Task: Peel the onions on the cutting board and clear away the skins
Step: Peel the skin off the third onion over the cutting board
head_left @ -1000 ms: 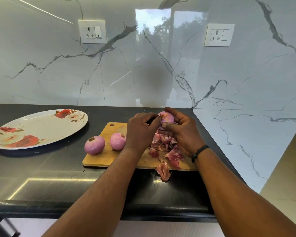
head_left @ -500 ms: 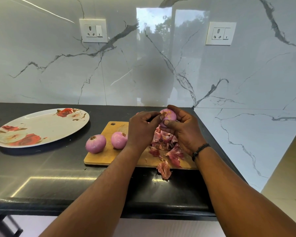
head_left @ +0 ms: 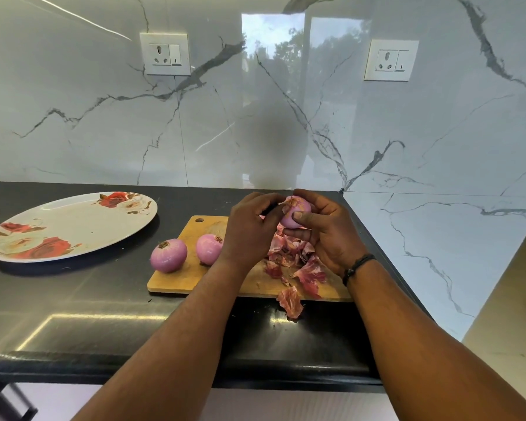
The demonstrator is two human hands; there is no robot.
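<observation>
My right hand (head_left: 328, 238) grips a pink onion (head_left: 293, 215) above the far side of the wooden cutting board (head_left: 176, 278). My left hand (head_left: 249, 232) has its fingers curled at the onion's tufted top and pinches the skin there; something dark shows between its fingers, and I cannot tell what it is. Two peeled onions (head_left: 168, 255) (head_left: 208, 249) sit at the board's left end, the leftmost half off its edge. A heap of reddish skins (head_left: 298, 262) lies on the board under my hands. One loose skin (head_left: 290, 302) hangs over the board's front edge onto the counter.
A large oval plate with red flowers (head_left: 70, 226) lies on the black counter (head_left: 88, 314) left of the board. The marble wall closes the back and the right side, with two sockets (head_left: 165, 54) (head_left: 390, 60). The counter's front edge runs just below the board.
Both hands have lifted the onion slightly and turned it, so its tufted end now faces up. The board, the other onions and the skins lie as before.
</observation>
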